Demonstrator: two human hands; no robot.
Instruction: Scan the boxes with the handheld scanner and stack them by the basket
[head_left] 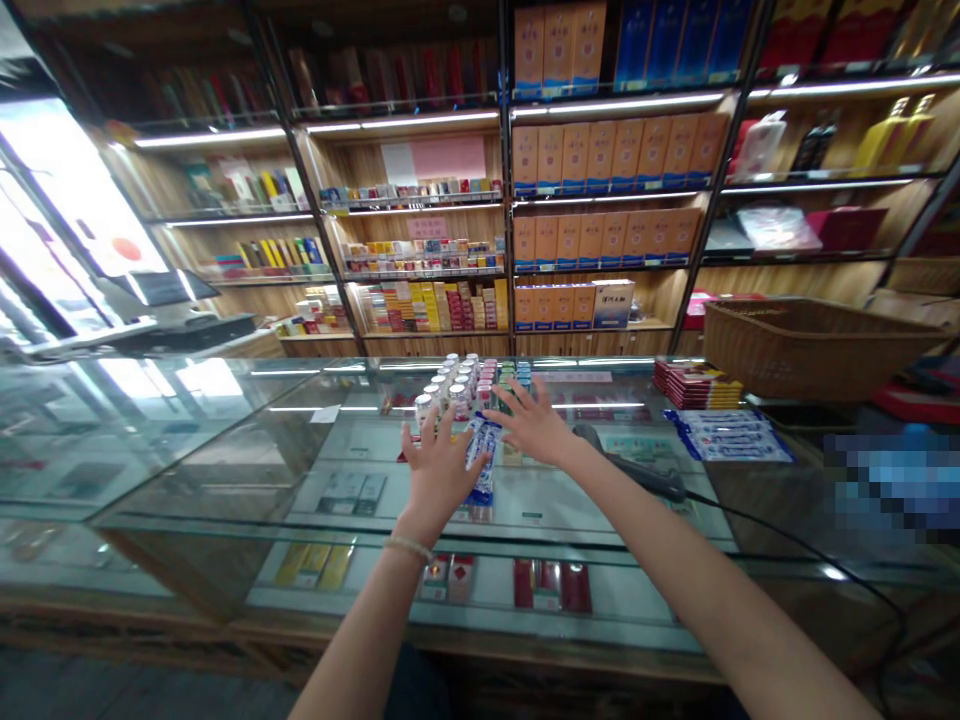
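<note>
— Reaching over the glass worktop (pixel 600 505), were both hands wide?
— Yes. The left hand (pixel 439 472) was splayed just left of the blue-white packet (pixel 482 472). The right hand (pixel 534 425), fingers spread, was just right of it. Small bottles (pixel 454 385) stood behind the packet.

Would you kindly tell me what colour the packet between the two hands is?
The packet is blue and white, clearest in the head view.
</note>
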